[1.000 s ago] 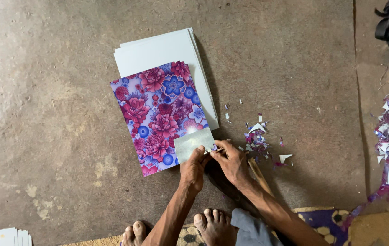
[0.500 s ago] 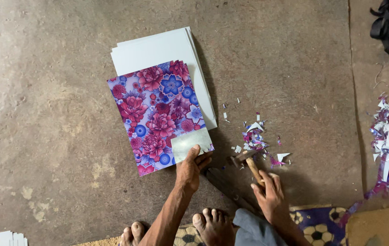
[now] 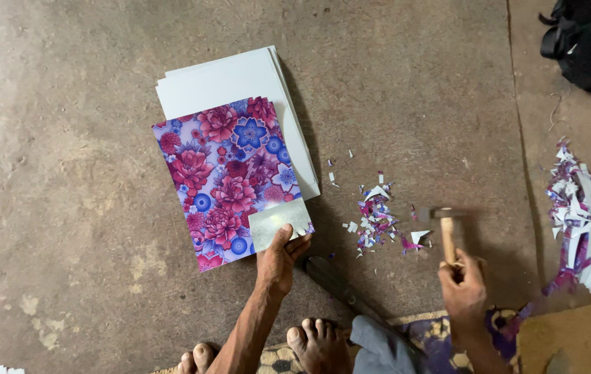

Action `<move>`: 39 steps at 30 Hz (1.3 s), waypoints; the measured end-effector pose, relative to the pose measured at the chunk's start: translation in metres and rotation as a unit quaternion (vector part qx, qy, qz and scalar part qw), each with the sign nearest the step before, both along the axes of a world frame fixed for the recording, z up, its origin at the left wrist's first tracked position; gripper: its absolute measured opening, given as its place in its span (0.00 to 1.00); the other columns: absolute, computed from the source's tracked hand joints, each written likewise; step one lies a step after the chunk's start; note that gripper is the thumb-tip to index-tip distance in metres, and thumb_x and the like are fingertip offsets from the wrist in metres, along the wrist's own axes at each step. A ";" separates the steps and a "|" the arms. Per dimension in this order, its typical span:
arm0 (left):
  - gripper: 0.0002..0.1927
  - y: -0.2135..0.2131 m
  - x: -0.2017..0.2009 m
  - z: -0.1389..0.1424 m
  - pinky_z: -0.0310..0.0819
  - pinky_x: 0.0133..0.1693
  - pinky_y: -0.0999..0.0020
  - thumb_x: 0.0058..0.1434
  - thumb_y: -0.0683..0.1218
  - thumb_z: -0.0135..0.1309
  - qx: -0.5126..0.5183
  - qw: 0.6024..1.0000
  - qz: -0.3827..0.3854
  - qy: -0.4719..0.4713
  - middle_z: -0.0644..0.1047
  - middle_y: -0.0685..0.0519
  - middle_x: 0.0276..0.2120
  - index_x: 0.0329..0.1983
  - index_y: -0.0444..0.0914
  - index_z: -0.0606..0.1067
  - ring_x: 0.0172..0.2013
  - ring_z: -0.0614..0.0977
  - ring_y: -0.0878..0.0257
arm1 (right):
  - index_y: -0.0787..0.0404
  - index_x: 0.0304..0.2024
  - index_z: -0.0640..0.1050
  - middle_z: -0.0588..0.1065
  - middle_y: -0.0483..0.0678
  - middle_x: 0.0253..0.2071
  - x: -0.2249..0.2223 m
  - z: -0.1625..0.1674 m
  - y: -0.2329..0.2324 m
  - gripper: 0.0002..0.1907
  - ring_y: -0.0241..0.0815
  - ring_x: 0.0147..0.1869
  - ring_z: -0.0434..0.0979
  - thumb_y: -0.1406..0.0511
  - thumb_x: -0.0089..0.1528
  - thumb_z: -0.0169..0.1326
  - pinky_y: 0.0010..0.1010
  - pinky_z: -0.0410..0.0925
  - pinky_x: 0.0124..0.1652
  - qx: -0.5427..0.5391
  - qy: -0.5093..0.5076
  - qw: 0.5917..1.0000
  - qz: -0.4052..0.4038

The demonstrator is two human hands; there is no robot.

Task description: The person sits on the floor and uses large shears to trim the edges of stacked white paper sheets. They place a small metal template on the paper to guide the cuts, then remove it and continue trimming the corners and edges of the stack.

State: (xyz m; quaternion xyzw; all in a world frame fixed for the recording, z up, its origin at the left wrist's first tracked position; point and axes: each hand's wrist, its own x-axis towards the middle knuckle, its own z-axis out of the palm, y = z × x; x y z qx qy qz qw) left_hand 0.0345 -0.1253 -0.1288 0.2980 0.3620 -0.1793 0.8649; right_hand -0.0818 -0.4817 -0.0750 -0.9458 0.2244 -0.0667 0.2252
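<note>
Left hand (image 3: 278, 260) pressing small metal plate (image 3: 279, 223) flat onto lower right corner of floral sheet (image 3: 230, 176), thumb on top, fingers spread at edge. Right hand (image 3: 463, 287) fingers wrapped tight around hammer (image 3: 446, 228) handle, head raised, blurred, beside paper scraps (image 3: 377, 215). Floral sheet atop white sheet stack (image 3: 230, 79) on concrete floor (image 3: 67, 208).

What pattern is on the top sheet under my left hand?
Pink, red and blue flowers on the top sheet, seen in the head view.

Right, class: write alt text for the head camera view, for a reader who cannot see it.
Left hand presses a small metal plate onto the corner of a floral-printed sheet lying on white sheets on a concrete floor. Right hand holds a wooden-handled hammer above scattered paper scraps.
</note>
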 end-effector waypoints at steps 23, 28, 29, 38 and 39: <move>0.21 -0.002 0.000 -0.001 0.80 0.48 0.49 0.62 0.46 0.58 0.007 1.000 0.000 -0.004 0.80 0.45 0.43 0.56 0.34 0.71 0.42 0.85 0.47 | 0.51 0.61 0.76 0.79 0.49 0.54 0.054 -0.012 0.032 0.23 0.46 0.58 0.79 0.58 0.63 0.59 0.42 0.71 0.56 0.125 0.158 0.979 -0.017; 0.22 0.001 0.001 0.001 0.80 0.47 0.50 0.61 0.46 0.58 0.007 1.000 -0.003 -0.010 0.80 0.44 0.45 0.56 0.35 0.70 0.42 0.85 0.47 | 0.51 0.62 0.77 0.78 0.48 0.56 0.057 0.023 -0.038 0.22 0.45 0.60 0.76 0.60 0.65 0.59 0.43 0.68 0.57 0.081 0.101 0.977 -0.169; 0.22 0.002 0.001 0.002 0.80 0.47 0.50 0.61 0.46 0.58 0.007 1.000 -0.004 -0.007 0.80 0.45 0.45 0.56 0.35 0.70 0.43 0.85 0.47 | 0.60 0.61 0.77 0.78 0.51 0.56 0.058 0.035 -0.060 0.21 0.45 0.60 0.77 0.63 0.66 0.60 0.44 0.70 0.58 0.065 -0.010 0.989 -0.136; 0.22 0.002 0.002 0.003 0.80 0.47 0.50 0.61 0.46 0.59 0.009 1.000 0.003 -0.013 0.80 0.44 0.45 0.57 0.34 0.70 0.42 0.85 0.47 | 0.66 0.64 0.73 0.74 0.56 0.57 0.054 0.052 -0.080 0.24 0.48 0.55 0.75 0.65 0.67 0.60 0.35 0.68 0.50 -0.142 -0.057 0.976 -0.152; 0.22 0.001 0.002 0.002 0.80 0.47 0.50 0.61 0.46 0.59 0.008 1.000 0.004 -0.016 0.79 0.44 0.45 0.57 0.34 0.70 0.42 0.85 0.47 | 0.66 0.63 0.74 0.75 0.55 0.57 0.054 0.042 -0.055 0.22 0.47 0.55 0.76 0.66 0.67 0.59 0.33 0.68 0.49 -0.036 0.006 0.991 -0.128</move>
